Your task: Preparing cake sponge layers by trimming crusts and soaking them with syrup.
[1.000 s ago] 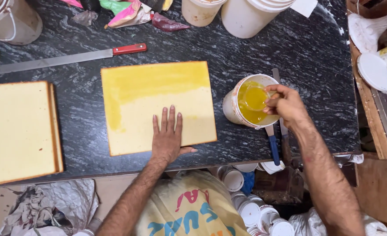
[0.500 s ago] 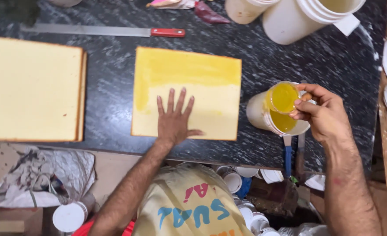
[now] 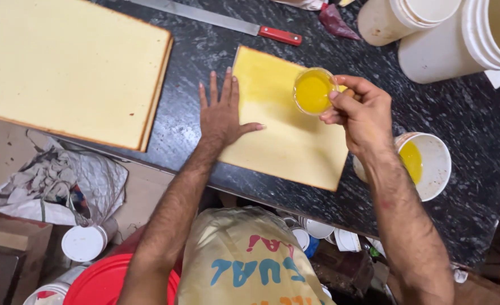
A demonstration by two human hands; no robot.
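A yellow sponge cake sheet lies on the dark marble counter. My left hand rests flat with fingers spread on the sheet's left edge. Above the sheet's upper part, my right hand holds a small clear cup filled with yellow liquid. To the right of the sheet stands a white tub with more yellow liquid inside.
A larger pale cake sheet lies at the left. A long knife with a red handle lies at the back. Two white buckets stand at the back right. A crumpled pink wrapper lies beside them. Under the counter are white lids and a red lid.
My right hand has lifted the cup of yellow liquid out of the white tub and carried it left over the cake sheet. My left hand stays flat on the sheet.
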